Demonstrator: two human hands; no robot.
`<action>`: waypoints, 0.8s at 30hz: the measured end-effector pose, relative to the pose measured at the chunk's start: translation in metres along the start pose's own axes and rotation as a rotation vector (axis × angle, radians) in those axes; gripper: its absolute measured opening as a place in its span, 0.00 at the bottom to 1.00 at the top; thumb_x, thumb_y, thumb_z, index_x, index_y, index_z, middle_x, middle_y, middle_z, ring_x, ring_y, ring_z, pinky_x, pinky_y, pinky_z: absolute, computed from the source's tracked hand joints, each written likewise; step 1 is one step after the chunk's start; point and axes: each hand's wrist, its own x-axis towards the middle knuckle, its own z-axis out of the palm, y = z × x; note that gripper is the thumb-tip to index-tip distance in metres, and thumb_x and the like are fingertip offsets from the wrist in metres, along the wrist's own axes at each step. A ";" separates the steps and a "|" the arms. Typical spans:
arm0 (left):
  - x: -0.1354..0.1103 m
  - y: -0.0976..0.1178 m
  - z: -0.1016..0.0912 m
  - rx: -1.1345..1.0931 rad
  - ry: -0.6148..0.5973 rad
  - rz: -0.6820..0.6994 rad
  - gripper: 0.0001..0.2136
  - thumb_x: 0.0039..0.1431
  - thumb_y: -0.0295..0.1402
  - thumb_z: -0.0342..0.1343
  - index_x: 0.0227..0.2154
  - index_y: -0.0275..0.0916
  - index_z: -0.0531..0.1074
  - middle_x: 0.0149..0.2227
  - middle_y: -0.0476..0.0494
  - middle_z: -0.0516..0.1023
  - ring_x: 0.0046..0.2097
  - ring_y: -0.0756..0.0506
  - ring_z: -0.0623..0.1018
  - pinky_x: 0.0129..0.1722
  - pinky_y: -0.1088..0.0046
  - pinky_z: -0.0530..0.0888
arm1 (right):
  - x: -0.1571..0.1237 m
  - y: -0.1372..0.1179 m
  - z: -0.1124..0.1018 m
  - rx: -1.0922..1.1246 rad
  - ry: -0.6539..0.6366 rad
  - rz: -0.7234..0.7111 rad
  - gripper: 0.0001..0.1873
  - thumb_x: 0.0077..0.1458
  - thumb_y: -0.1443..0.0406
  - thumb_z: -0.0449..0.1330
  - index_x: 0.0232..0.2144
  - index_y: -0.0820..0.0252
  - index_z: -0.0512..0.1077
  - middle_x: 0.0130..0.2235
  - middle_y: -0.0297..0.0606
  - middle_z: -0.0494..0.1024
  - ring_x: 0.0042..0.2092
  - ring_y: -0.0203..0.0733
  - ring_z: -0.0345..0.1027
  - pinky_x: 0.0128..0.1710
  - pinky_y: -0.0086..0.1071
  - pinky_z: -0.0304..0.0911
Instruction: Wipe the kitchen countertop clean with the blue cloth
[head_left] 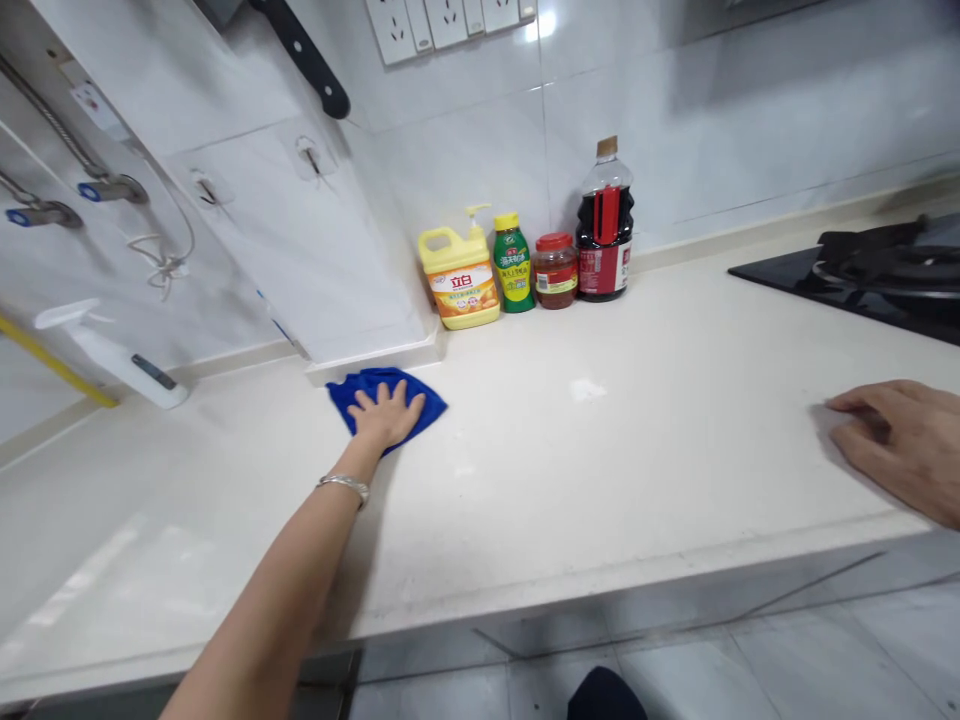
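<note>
My left hand (386, 412) lies flat with its fingers spread on a blue cloth (420, 385), pressing it to the pale countertop (600, 440) beside the foot of the white tiled pillar. The cloth is spread out, with its corners showing past the fingers. A silver bracelet (345, 487) circles that wrist. At the right edge, my right hand (904, 440) rests on the counter near its front edge. Its fingers are loosely bent, with a gap between thumb and forefinger and nothing visible in them.
Against the back wall stand a yellow detergent jug (461, 285), a green bottle (514, 265), a red-lidded jar (556, 272) and a large dark sauce bottle (604, 225). A black gas stove (892, 265) sits at right. A white handheld device (120, 360) leans at left; a black-handled knife (304, 55) hangs above.
</note>
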 end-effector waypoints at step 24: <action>-0.178 0.266 -0.006 -0.116 -0.220 1.029 0.37 0.65 0.59 0.41 0.72 0.48 0.50 0.76 0.41 0.40 0.73 0.25 0.31 0.72 0.39 0.38 | -0.003 -0.031 -0.025 0.182 0.004 0.004 0.14 0.55 0.66 0.53 0.41 0.59 0.75 0.48 0.48 0.75 0.52 0.52 0.67 0.50 0.42 0.66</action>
